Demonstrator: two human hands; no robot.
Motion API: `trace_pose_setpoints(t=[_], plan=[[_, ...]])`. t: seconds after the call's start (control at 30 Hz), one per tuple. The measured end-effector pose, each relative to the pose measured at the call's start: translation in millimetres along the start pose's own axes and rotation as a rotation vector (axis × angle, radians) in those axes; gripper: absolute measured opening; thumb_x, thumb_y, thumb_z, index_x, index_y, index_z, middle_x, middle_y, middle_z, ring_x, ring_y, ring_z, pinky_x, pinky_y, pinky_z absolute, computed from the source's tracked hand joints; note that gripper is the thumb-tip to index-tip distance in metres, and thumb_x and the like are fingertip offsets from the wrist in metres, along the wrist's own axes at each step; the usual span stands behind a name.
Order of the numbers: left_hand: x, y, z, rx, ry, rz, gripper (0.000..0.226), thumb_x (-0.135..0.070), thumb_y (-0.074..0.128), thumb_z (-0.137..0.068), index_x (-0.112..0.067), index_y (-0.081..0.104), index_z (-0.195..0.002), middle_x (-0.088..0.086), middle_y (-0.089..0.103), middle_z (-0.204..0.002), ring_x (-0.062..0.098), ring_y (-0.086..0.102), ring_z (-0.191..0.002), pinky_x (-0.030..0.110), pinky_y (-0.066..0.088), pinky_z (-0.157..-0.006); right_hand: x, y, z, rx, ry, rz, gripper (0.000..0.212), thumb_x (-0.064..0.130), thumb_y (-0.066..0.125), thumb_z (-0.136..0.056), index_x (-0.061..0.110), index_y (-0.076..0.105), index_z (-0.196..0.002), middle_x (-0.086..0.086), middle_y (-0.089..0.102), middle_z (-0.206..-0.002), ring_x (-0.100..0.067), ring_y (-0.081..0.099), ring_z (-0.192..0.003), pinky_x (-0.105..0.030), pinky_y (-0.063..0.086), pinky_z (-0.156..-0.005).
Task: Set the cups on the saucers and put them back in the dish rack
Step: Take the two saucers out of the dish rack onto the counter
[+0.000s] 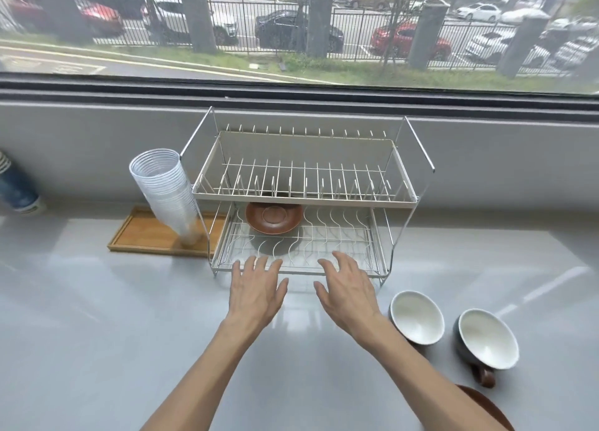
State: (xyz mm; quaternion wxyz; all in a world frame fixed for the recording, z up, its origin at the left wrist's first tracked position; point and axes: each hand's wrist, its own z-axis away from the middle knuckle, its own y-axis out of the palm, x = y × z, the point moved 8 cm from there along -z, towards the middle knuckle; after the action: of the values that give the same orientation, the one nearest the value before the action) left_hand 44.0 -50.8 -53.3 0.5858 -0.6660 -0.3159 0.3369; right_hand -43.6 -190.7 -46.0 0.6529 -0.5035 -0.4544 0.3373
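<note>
A two-tier wire dish rack (402,200) stands on the grey counter under the window. On its lower shelf rests a brown saucer (274,219). Two grey cups with white insides stand on the counter to the right: one (416,317) beside my right forearm, the other (485,338) further right with a brown handle. A second brown saucer (486,406) shows partly behind my right arm at the bottom. My left hand (256,289) and my right hand (348,289) hover palm down at the rack's front edge, fingers spread, holding nothing.
A tall leaning stack of clear plastic cups (163,190) stands on a wooden tray (142,234) left of the rack. A blue and white paper cup (17,190) lies at the far left. The window ledge runs behind the rack.
</note>
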Motion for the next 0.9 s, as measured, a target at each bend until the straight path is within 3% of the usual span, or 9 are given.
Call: trace_pose_setpoints(t=[0.17, 0.27, 0.4, 0.57, 0.67, 0.73, 0.83, 0.9], plan=[[14.1, -0.2, -34.1, -0.022, -0.027, 0.069, 0.043, -0.041, 0.053, -0.091, -0.02, 0.065, -0.126, 0.008, 0.067, -0.125, 0.033, 0.059, -0.121, 0.056, 0.04, -0.105, 3.4, 5.2, -41.6, 0.002, -0.02, 0.001, 0.05, 0.04, 0.041, -0.104, 0.022, 0.036, -0.15, -0.009, 0.027, -0.161, -0.026, 0.024, -0.149, -0.041, 0.031, -0.112], [22.9, -1.0, -56.3, -0.019, -0.06, 0.114, 0.046, -0.043, 0.049, -0.097, -0.021, 0.055, -0.138, 0.006, 0.059, -0.137, 0.029, 0.05, -0.131, 0.049, 0.034, -0.111, 7.4, 6.2, -64.7, -0.01, -0.033, -0.02, 0.05, 0.039, 0.043, -0.103, 0.021, 0.038, -0.149, -0.01, 0.03, -0.159, -0.027, 0.027, -0.148, -0.041, 0.033, -0.11], [36.7, 0.4, -87.5, -0.018, -0.14, 0.247, 0.049, -0.043, 0.049, -0.097, -0.018, 0.054, -0.14, 0.008, 0.059, -0.138, 0.027, 0.051, -0.131, 0.044, 0.039, -0.108, 11.2, 9.2, -94.5, -0.039, -0.047, -0.056, 0.049, 0.037, 0.049, -0.101, 0.018, 0.045, -0.146, -0.012, 0.04, -0.154, -0.03, 0.037, -0.142, -0.044, 0.039, -0.108], [50.5, 3.4, -115.9, 0.007, -0.218, 0.383, 0.032, -0.042, 0.05, -0.094, -0.02, 0.068, -0.108, 0.002, 0.07, -0.105, 0.026, 0.065, -0.101, 0.04, 0.05, -0.087, 18.4, 14.0, -129.0, -0.032, -0.068, -0.051, 0.043, 0.037, 0.049, -0.1, 0.019, 0.048, -0.139, -0.011, 0.054, -0.131, -0.032, 0.05, -0.123, -0.042, 0.043, -0.098], [58.6, 5.5, -129.0, 0.051, -0.312, 0.453, 0.042, -0.039, 0.051, -0.094, -0.016, 0.064, -0.126, 0.007, 0.071, -0.117, 0.031, 0.065, -0.108, 0.037, 0.05, -0.086, 20.6, 17.2, -149.6, -0.013, -0.052, -0.099, 0.036, 0.038, 0.048, -0.099, 0.022, 0.053, -0.131, -0.009, 0.058, -0.129, -0.032, 0.053, -0.123, -0.043, 0.044, -0.099], [69.8, 16.4, -135.5, 0.113, -0.454, 0.592, 0.049, -0.042, 0.052, -0.094, -0.019, 0.055, -0.137, 0.007, 0.067, -0.126, 0.031, 0.062, -0.116, 0.037, 0.048, -0.091, 15.8, 21.4, -164.0, 0.003, 0.009, -0.214, 0.042, 0.038, 0.048, -0.1, 0.021, 0.051, -0.137, -0.01, 0.052, -0.14, -0.032, 0.048, -0.132, -0.043, 0.042, -0.103], [80.4, 38.6, -142.3, 0.174, -0.645, 0.977, 0.061, -0.055, 0.056, -0.086, -0.017, 0.053, -0.133, 0.005, 0.064, -0.129, 0.027, 0.059, -0.118, 0.041, 0.045, -0.105, 6.4, 28.5, -181.7, 0.048, 0.155, -0.421, 0.05, 0.045, 0.047, -0.1, 0.013, 0.049, -0.139, -0.018, 0.045, -0.143, -0.04, 0.048, -0.13, -0.047, 0.041, -0.108], [90.1, 50.9, -149.1, 0.145, -0.701, 1.07, 0.058, -0.049, 0.06, -0.084, -0.011, 0.053, -0.128, 0.01, 0.067, -0.12, 0.028, 0.063, -0.111, 0.042, 0.049, -0.1, 3.9, 32.8, -190.2, 0.084, 0.227, -0.597, 0.054, 0.044, 0.051, -0.1, 0.014, 0.044, -0.144, -0.019, 0.043, -0.147, -0.038, 0.046, -0.134, -0.045, 0.035, -0.114]])
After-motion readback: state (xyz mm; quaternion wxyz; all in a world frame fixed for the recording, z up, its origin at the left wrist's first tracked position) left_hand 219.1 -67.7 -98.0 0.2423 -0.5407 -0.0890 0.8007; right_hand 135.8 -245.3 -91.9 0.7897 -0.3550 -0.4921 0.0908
